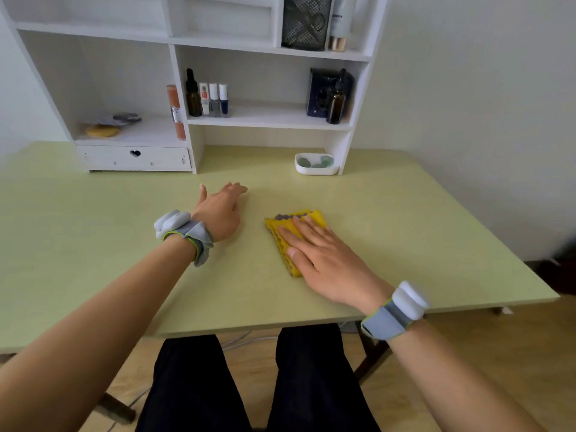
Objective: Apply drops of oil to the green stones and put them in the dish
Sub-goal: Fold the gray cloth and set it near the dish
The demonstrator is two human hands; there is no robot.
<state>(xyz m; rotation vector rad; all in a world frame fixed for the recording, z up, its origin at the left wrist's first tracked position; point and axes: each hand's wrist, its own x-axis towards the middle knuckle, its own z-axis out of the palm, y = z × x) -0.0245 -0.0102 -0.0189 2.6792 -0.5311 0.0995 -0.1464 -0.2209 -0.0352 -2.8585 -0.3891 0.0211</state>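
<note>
A white dish (314,170) stands at the foot of the shelf unit, far right of centre, with several green stones (316,163) inside it. Two brown dropper bottles stand on the shelf, one (193,96) at the left of the middle bay and one (336,101) at the right. My right hand (324,260) lies flat with straight fingers on a folded yellow cloth (288,226) on the green table. My left hand (223,207) rests on the table with relaxed fingers and holds nothing.
The white shelf unit (193,138) lines the table's back, with small nail-polish bottles (215,99), an orange tube (176,110), a dark box (321,92) and a drawer (134,157). The table's front edge (249,327) is above my knees.
</note>
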